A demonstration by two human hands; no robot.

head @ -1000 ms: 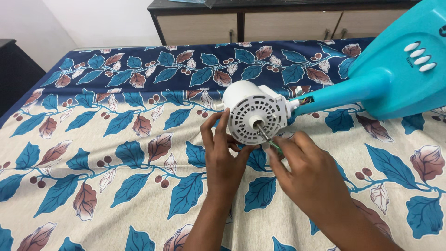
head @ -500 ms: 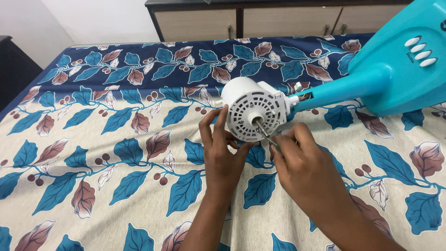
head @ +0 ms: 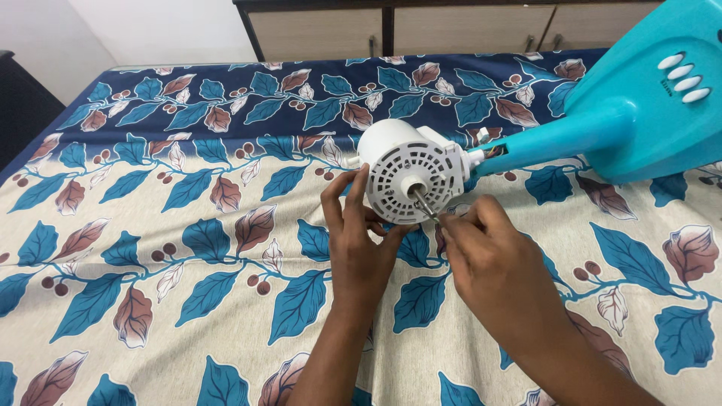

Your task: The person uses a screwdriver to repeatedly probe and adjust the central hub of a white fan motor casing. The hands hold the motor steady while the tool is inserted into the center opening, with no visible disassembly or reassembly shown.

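Lying on its side on the bed, a white round plastic fan motor housing with a slotted face point(head: 408, 179) points its short metal shaft point(head: 424, 204) down toward the person. The left hand point(head: 361, 244) is spread fairly wide, its fingers reaching up against the lower left rim of the housing and steadying it. The right hand point(head: 492, 263) is drawn narrow, its fingertips point(head: 449, 221) pinched together at the tip of the shaft; whether they hold a small part there cannot be told.

Behind the housing, a turquoise plastic fan stand with a neck and a broad base point(head: 639, 124) runs off to the right, joined to the motor, and a row of white oval push buttons point(head: 683, 77) sits on the base. All of this rests on a cream and navy bedsheet printed with blue and brown leaves point(head: 188, 248). Beyond the bed's far edge stands a dark-framed wooden cabinet with beige drawer fronts point(head: 451, 26).
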